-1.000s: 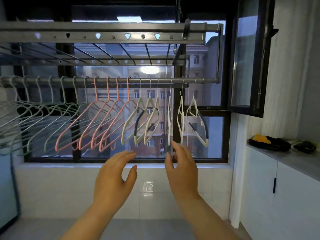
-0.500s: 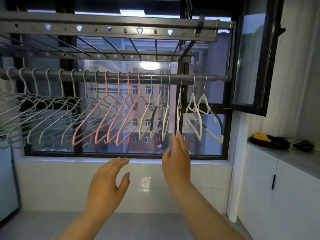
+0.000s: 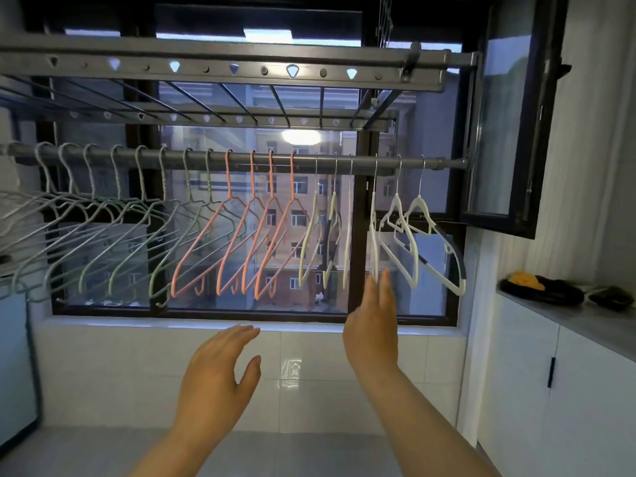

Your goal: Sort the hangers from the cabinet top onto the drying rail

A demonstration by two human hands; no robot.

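Drying rail (image 3: 241,163): left end cut by frame edge. Leftmost grey hangers (image 3: 20,215) likewise cropped. Right hand (image 3: 373,332): fingers (image 3: 382,287) blurred, contact with edge-on white hanger (image 3: 373,235) cannot tell. Dark items (image 3: 543,290) on cabinet top (image 3: 585,321) too dim to identify; cabinet top runs off right edge.

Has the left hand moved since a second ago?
Yes. The left hand has dropped: its fingers, which earlier overlapped the window's bottom frame, now sit just below it against the tiled wall.
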